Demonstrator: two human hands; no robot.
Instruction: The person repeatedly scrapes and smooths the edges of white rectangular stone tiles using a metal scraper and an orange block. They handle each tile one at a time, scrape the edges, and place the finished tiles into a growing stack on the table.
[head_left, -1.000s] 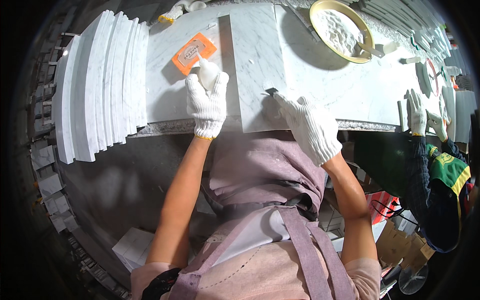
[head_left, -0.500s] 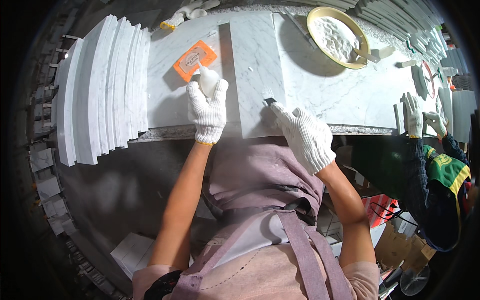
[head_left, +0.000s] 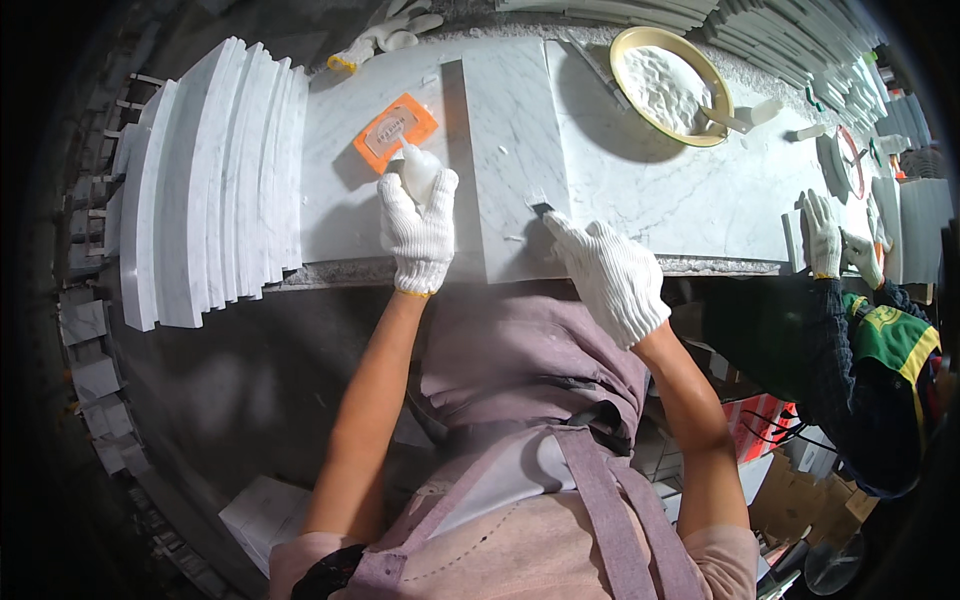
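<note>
My left hand (head_left: 418,235), in a white knitted glove, is closed round a small white squeeze bottle (head_left: 420,175). The bottle's thin nozzle points away from me, over the near edge of an orange packet (head_left: 396,133) lying on the marble. My right hand (head_left: 610,275), gloved the same way, pinches a small dark flat piece (head_left: 541,209) against a narrow grey-veined marble slab (head_left: 508,130). Most of that piece is hidden by my fingers, so its exact kind does not show. White smears and a few small white crumbs lie on the slab around it.
Upright marble strips (head_left: 205,190) stand stacked at the left. A yellow-rimmed bowl (head_left: 727,85) of white paste with a spatula (head_left: 728,121) sits far right. An empty glove (head_left: 388,35) lies at the back. A co-worker's gloved hands (head_left: 823,235) are on the right edge.
The dark piece and my right hand have shifted slightly, and a fresh white crumb shows beside them on the slab. The left hand still holds the bottle. The co-worker's hands have moved a little.
</note>
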